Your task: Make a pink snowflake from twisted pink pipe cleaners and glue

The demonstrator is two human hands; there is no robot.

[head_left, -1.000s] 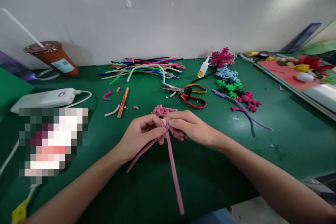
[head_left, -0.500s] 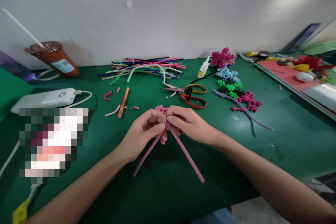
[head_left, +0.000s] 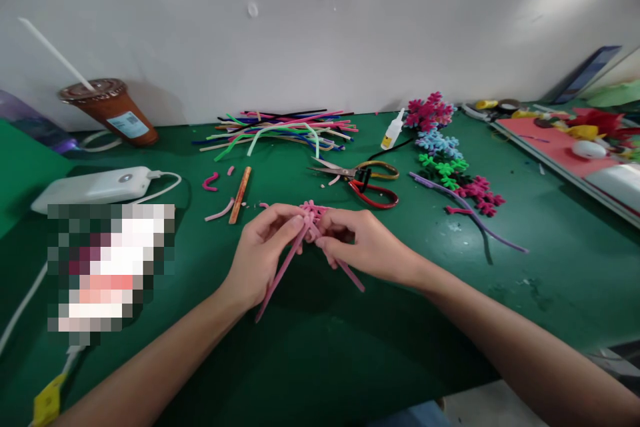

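Note:
Between my two hands is a pink pipe-cleaner piece with a branched top and two long loose ends hanging toward me. My left hand pinches it near the joint, and one pink end runs down past my palm. My right hand is closed on the other pink end, whose tip sticks out below my fingers. Part of the joint is hidden by my fingers. Just beyond my hands lie the scissors, with their blades pointing left.
Behind lies a heap of coloured pipe cleaners. A glue bottle and finished branched pieces stand right of it. A wooden stick lies among pink scraps. At left are a drink cup, a power bank and a blurred-out device.
My right hand has slid a little down along its pink end, so less of that end shows below it. The left end now lies closer along my palm. The view has shifted slightly.

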